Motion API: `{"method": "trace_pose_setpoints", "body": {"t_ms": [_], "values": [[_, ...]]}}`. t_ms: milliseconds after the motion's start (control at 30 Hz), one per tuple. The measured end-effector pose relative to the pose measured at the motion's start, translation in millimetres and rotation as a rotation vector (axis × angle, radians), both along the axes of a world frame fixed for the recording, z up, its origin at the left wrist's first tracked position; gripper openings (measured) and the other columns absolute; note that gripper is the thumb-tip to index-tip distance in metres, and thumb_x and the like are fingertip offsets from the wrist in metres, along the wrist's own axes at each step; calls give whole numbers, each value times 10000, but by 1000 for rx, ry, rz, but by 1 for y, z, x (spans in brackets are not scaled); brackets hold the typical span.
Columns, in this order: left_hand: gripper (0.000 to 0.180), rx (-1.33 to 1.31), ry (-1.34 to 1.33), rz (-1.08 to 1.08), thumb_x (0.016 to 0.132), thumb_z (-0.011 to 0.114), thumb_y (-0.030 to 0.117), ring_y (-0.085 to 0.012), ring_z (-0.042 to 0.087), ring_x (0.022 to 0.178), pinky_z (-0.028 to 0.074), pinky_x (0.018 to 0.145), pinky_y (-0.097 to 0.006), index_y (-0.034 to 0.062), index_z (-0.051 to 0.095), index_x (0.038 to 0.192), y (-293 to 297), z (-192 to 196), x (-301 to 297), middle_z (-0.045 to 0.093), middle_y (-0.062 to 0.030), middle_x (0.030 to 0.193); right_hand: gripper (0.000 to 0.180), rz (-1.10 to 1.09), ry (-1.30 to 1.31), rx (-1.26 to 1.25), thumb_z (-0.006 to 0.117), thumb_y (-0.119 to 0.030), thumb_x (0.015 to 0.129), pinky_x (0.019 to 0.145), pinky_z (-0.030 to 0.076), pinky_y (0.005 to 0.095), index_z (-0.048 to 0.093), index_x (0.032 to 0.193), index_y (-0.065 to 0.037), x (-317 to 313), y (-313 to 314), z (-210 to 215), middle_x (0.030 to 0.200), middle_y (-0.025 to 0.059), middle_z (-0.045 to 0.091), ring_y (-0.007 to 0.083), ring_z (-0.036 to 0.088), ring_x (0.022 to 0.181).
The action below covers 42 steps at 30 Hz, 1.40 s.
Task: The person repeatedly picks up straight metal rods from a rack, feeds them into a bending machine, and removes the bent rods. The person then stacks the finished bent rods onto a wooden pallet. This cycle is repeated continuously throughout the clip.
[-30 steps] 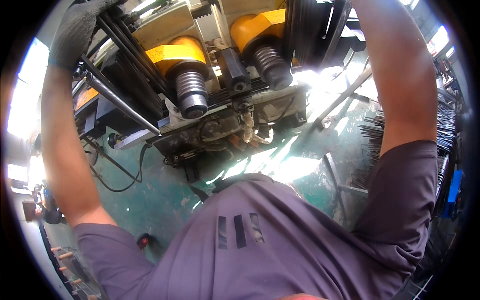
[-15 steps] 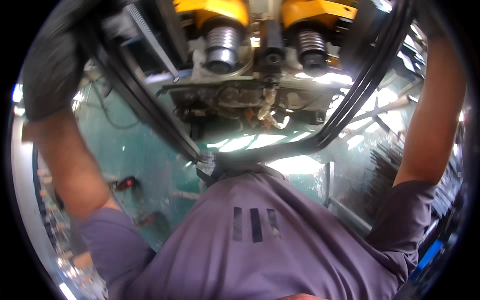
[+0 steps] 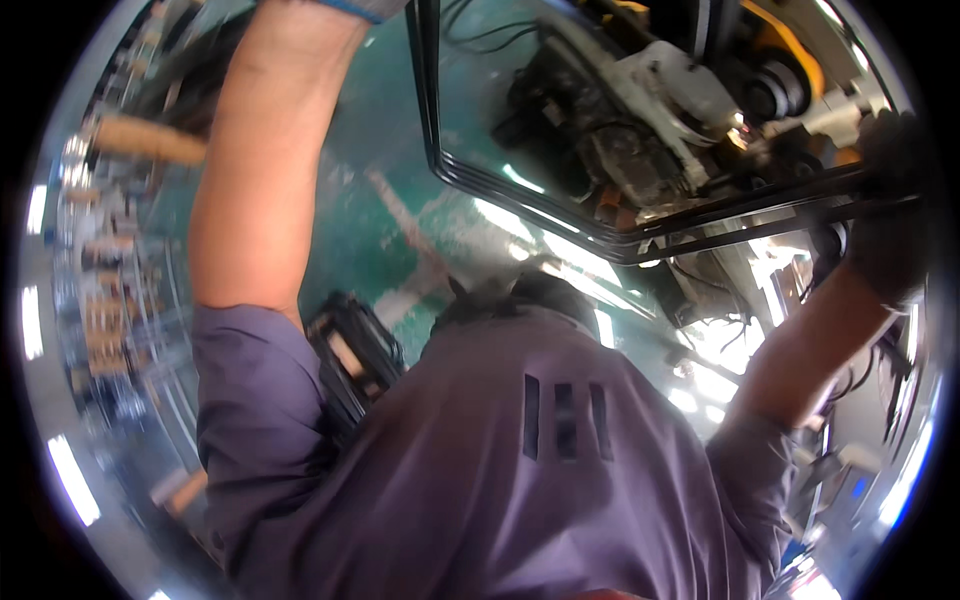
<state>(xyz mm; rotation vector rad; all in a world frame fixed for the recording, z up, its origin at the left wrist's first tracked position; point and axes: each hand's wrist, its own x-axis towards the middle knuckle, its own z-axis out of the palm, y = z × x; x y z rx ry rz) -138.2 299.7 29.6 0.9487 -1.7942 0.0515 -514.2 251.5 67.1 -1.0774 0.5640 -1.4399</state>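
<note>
Black bent metal tubes point(image 3: 590, 238), nested side by side in a wide angled shape, stretch in front of my body. My right hand point(image 3: 893, 190), in a dark glove, is wrapped round their right end near the picture's rim. The left side of the tubes runs up past the top edge. Close to it, my left hand point(image 3: 352, 6) shows only a blue-grey glove cuff at the top edge. Its fingers are cut off from view, so its hold cannot be seen.
A machine with a yellow part point(image 3: 790, 50) and greasy metal workings stands at upper right. On the green floor point(image 3: 375, 150) behind my left arm lies a dark object point(image 3: 352, 350). Stacked wooden pieces point(image 3: 105, 330) and racks line the far left.
My body has turned left, so the machine has shifted from straight ahead to upper right. The tubes swung round with me. My left hand has slid almost out of view at the top.
</note>
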Motion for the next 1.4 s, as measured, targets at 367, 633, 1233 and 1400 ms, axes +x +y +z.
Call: {"method": "trace_pose_setpoints", "body": {"t_ms": [367, 633, 1233, 1400], "values": [[356, 474, 128, 1018, 930, 758, 356, -174, 692, 777, 560, 779, -358, 34, 754, 1082, 367, -51, 71, 729, -70, 821, 259, 652, 21, 252, 722, -220, 1014, 410, 302, 296, 641, 1035, 25, 231, 210, -258, 542, 21, 461, 137, 394, 406], [431, 895, 348, 1515, 889, 734, 314, -234, 734, 843, 570, 796, -396, -11, 714, 1170, 639, -138, -15, 761, -187, 959, 272, 1092, -56, 453, 667, -257, 1051, 467, 253, 308, 614, 1086, 8, 249, 293, -237, 551, -9, 351, 130, 307, 466], [150, -730, 2346, 1620, 935, 692, 72, -222, 649, 823, 574, 726, -383, 42, 662, 1078, 1016, -482, -317, 636, -59, 879, 291, 1297, 809, 645, 672, -270, 1045, 409, 301, 341, 582, 837, -88, 298, 790, -429, 551, 18, 456, 181, 427, 419], [216, -605, 2366, 1935, 901, 720, 74, -229, 639, 777, 555, 690, -364, 9, 641, 1091, 1065, -541, -319, 641, -96, 920, 262, 1255, 1009, 936, 722, -253, 1021, 418, 350, 397, 622, 888, -51, 327, 855, -547, 538, 60, 499, 231, 444, 405]]}}
